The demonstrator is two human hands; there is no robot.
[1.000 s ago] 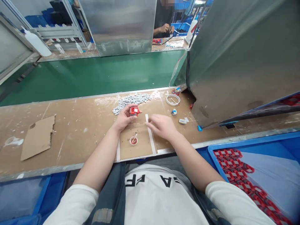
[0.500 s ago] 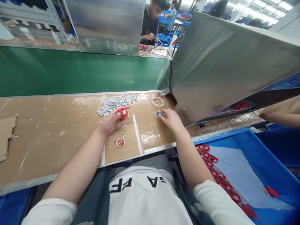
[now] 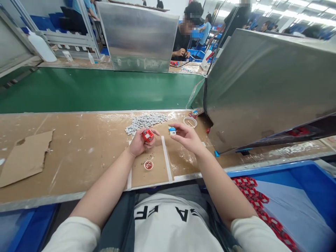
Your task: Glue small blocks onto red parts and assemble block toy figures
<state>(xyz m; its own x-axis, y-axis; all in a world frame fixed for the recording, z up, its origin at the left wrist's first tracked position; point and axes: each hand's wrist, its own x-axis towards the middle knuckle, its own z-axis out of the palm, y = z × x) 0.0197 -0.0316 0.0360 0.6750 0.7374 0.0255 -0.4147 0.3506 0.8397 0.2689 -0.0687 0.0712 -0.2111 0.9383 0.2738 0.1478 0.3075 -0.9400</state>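
Observation:
My left hand (image 3: 139, 141) holds a small red plastic part (image 3: 147, 135) just above the brown bench (image 3: 78, 150). My right hand (image 3: 187, 138) pinches a small blue and white piece (image 3: 172, 131) at its fingertips, a short way right of the red part. Behind both hands lies a heap of several small grey chips (image 3: 145, 121). A tiny round dish with red contents (image 3: 148, 165) sits below my left hand on a cardboard pad bordered by white strips (image 3: 166, 158).
A white ring-shaped dish (image 3: 190, 121) and small coloured parts (image 3: 193, 113) lie by a slanted metal panel (image 3: 262, 87) at right. A blue bin with red parts (image 3: 252, 194) stands at lower right. Torn cardboard (image 3: 25, 157) lies left. Beyond a green belt (image 3: 99, 89), another person works.
My right hand reached right to the small pieces by the metal panel, then came back toward the middle holding the blue and white piece. My left hand kept the red part.

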